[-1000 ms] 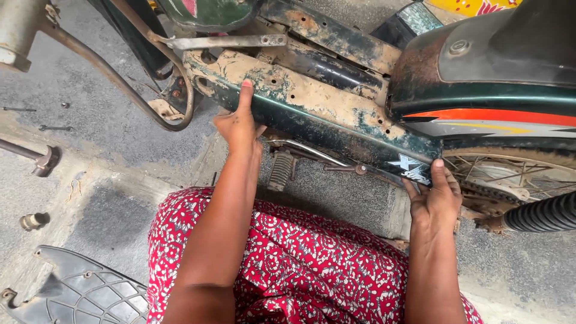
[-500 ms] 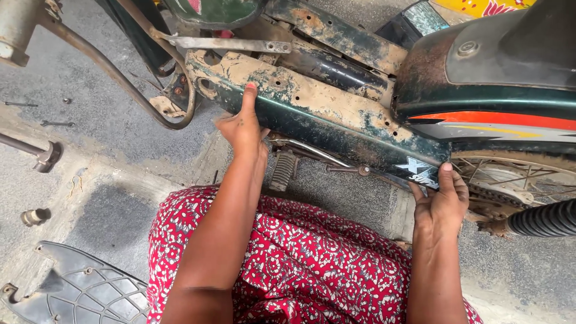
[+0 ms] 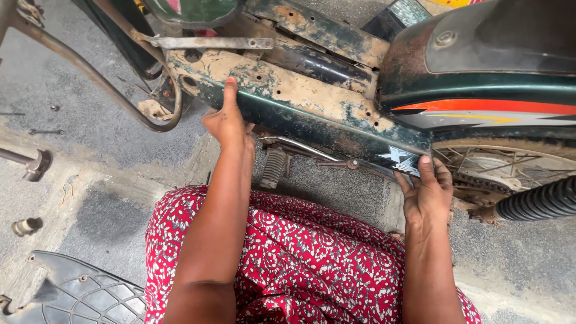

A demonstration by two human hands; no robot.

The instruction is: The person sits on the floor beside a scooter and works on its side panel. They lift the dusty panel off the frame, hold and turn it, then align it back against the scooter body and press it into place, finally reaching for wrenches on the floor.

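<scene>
A dirty dark green side panel (image 3: 300, 114) of a motorcycle runs across the view, caked with dried mud. My left hand (image 3: 230, 123) grips its front end, thumb up on the outer face and fingers underneath. At the panel's rear lower corner my right hand (image 3: 427, 192) holds the edge, fingers curled under it and thumb on the decal. Both arms reach forward over my red patterned clothing (image 3: 300, 264).
The motorcycle's rear body (image 3: 480, 72) with an orange stripe, the spoked rear wheel (image 3: 510, 165), a black spring shock (image 3: 540, 203) and a ribbed footpeg (image 3: 274, 168) sit close by. A curved metal bar (image 3: 120, 99), a grey plastic cover (image 3: 78, 294) and loose bolts (image 3: 27, 226) lie on the concrete.
Both hands stay on the green panel. The view has shifted slightly, and the right hand has slid a little lower and rightward along the panel's rear corner.
</scene>
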